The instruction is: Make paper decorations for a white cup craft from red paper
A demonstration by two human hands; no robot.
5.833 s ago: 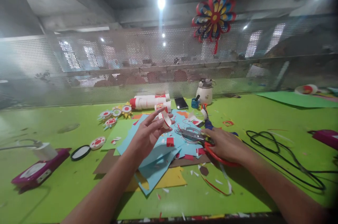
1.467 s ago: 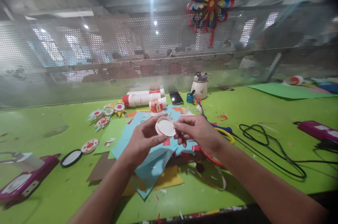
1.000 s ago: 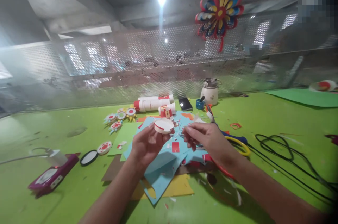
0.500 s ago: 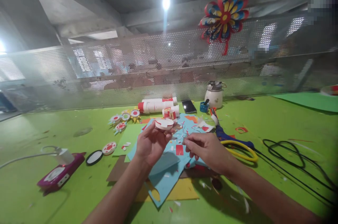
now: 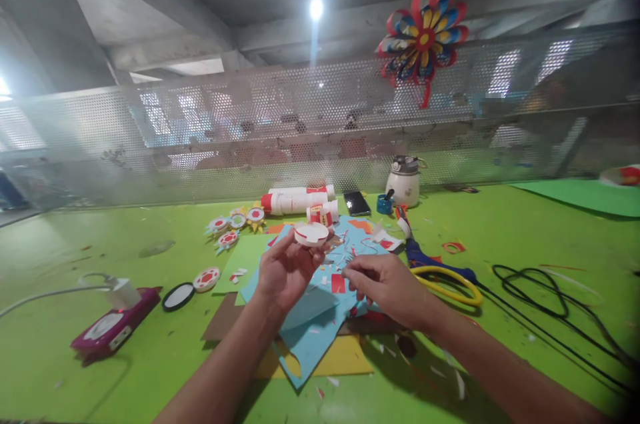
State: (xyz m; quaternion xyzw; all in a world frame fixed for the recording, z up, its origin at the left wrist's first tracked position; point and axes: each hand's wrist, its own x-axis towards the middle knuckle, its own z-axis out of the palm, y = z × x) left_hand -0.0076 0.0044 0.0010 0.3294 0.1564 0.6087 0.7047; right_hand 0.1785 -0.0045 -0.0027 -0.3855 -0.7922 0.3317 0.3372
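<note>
White cup piece (image 5: 311, 235) is resting in the grip of the left hand (image 5: 286, 274), above blue paper (image 5: 313, 354); at four o'clock from the piece, the right hand (image 5: 387, 284) is hovering; whether gripping something, one cannot tell.

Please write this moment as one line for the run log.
left hand: holds white disc | right hand: fingers curled over blue paper, contents unclear | beyond: phone, bottle
</note>
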